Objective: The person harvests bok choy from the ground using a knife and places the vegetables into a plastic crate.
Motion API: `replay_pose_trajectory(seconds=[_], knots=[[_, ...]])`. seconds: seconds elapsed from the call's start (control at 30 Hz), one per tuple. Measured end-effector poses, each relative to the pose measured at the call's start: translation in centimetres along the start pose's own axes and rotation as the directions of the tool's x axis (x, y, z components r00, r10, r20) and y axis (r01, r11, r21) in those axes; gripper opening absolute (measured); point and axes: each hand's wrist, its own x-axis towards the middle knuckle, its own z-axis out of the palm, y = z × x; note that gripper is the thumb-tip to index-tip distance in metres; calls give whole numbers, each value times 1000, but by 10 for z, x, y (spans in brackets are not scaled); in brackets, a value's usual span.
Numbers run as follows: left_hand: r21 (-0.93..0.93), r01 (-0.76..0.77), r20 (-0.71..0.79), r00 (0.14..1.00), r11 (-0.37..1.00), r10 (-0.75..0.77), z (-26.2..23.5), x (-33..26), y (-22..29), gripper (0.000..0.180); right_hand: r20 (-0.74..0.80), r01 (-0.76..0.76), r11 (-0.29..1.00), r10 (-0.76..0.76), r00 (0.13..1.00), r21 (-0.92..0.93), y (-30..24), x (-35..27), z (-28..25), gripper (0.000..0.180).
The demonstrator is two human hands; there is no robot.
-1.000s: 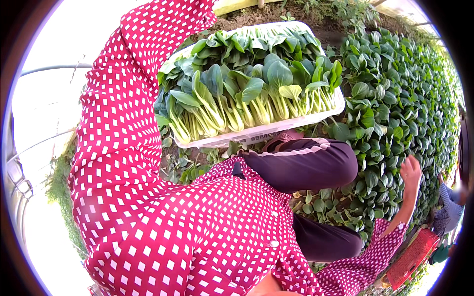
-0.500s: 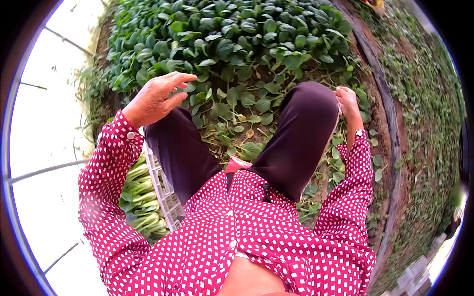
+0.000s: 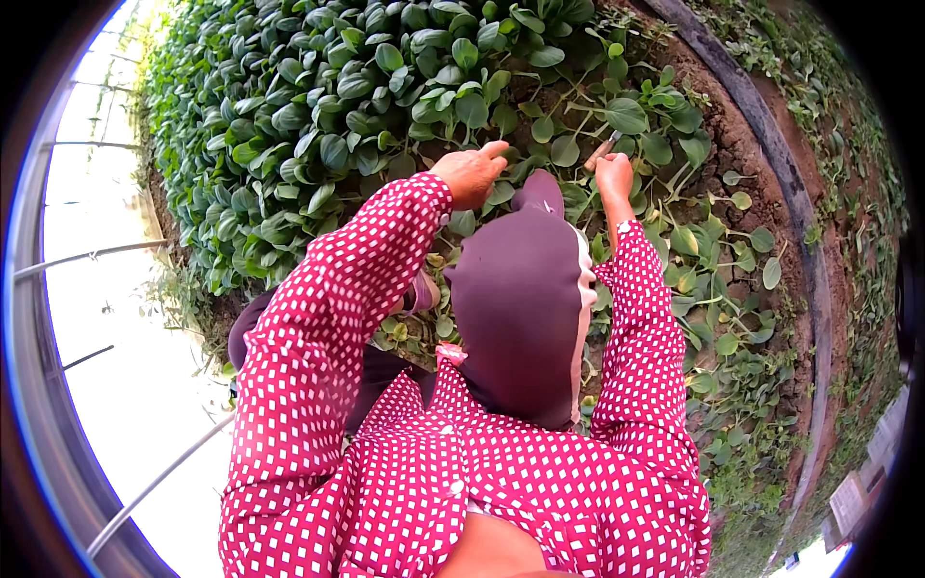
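Fingers (image 3: pixel 493 152) of the left hand (image 3: pixel 469 173) are loosely curled and narrow, holding nothing that can be seen; they rest on or just over the leafy greens (image 3: pixel 318 116) at upper centre of the frame. Fingers of the right hand (image 3: pixel 613 175) are closed around a small tool (image 3: pixel 601 152), seemingly a short knife; its pale tip angles up and to the left, toward the leaves. Contact between tip and plant cannot be confirmed.

The dense part of the crop lies above and to the left of both hands, filling the upper left of the frame. Thinner, scattered plants on bare soil (image 3: pixel 747 154) lie to the right. The left hand is the nearer to the dense stand, with the nearest plant directly under its fingertips. The tool's long axis points into the gap between the two hands.

A dark-trousered knee (image 3: pixel 520 289) sits just below and between the hands. A dark pipe or bed edging (image 3: pixel 805 231) runs down the right side.
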Motion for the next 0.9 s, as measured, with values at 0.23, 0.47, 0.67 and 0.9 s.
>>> replay_pose_trajectory(seconds=[0.23, 0.47, 0.67, 0.9], knots=[[241, 328, -41, 944, 913, -328, 26, 90, -54, 28, -169, -117, 971, 82, 982, -209, -46, 29, 2, 41], [-102, 524, 13, 851, 846, -525, 88, 36, -94, 34, -223, -279, 954, 250, 942, -110, -33, 49, 11, 54], [-189, 312, -354, 863, 931, -361, 56, 63, -63, 30, 6, -212, 713, 279, 960, 669, -37, 4, -16, 36], [102, 335, -263, 917, 937, -300, 17, 128, -75, 24, 627, -411, 686, -84, 775, 600, -100, -61, 13, 35]])
